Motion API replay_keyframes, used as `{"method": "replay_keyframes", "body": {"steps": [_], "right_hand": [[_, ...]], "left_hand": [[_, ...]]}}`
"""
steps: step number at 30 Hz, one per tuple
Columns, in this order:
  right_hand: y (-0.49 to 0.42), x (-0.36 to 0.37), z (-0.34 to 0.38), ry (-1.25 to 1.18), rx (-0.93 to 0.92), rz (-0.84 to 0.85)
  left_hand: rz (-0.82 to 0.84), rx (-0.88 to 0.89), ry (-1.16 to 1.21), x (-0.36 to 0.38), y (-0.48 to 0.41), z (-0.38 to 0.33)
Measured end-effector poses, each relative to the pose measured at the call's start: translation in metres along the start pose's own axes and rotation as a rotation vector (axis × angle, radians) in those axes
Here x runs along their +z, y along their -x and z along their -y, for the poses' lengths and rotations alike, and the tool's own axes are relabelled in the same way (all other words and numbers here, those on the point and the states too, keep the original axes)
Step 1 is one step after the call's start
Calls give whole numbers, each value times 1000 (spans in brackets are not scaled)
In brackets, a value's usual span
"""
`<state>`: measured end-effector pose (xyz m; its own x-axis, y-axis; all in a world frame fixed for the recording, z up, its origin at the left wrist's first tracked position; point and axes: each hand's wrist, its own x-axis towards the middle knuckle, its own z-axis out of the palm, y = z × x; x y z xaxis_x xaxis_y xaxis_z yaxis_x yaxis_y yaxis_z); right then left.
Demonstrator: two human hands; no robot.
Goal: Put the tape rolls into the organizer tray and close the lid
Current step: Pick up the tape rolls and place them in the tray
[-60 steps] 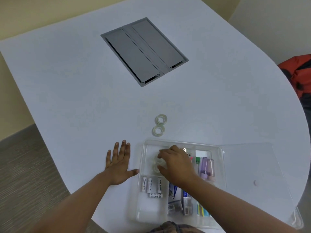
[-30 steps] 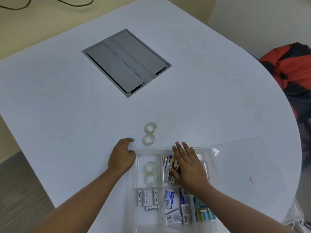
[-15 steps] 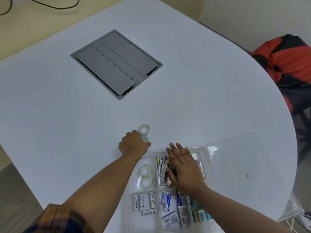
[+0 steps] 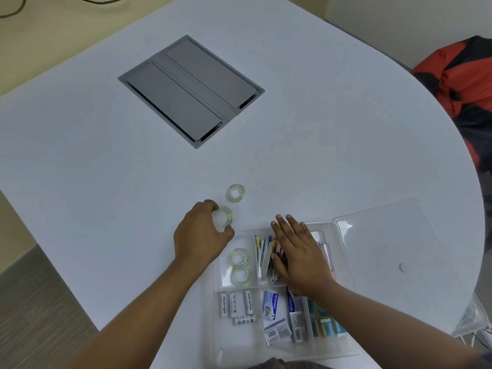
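left hand [image 4: 199, 237]: fingers curled around a tape roll [image 4: 223, 222] beside the tray [image 4: 343, 243]
right hand [image 4: 298, 255]: flat, fingers spread, resting on the tray
lid [image 4: 394, 251]: open

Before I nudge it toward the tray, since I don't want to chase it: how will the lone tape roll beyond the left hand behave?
The far tape roll lies flat on the smooth white table, so it should slide, not roll. It looks small and hollow, probably light. Its glossy clear surface may be slippery.

table [image 4: 106, 155] bare leftward, tray wall [image 4: 241, 230] rightward
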<state>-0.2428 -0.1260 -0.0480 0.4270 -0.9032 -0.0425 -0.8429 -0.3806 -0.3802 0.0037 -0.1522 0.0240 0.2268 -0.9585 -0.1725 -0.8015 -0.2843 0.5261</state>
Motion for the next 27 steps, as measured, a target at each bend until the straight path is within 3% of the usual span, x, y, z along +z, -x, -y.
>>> {"method": "replay_keyframes", "body": {"steps": [8,17,20,27], "right_hand": [[0,-2,-7,1,20,-11],[2,0,0,-3,11,7],[1,-1,1,0,2,-1],[2,-3,2,-2,-1,-2]], "left_hand": [[123,292,-131,13,56,0],[357,210,-313,25,70,7],[310,200,-243,22,65,7],[36,280,-147,7,22,-3]]}}
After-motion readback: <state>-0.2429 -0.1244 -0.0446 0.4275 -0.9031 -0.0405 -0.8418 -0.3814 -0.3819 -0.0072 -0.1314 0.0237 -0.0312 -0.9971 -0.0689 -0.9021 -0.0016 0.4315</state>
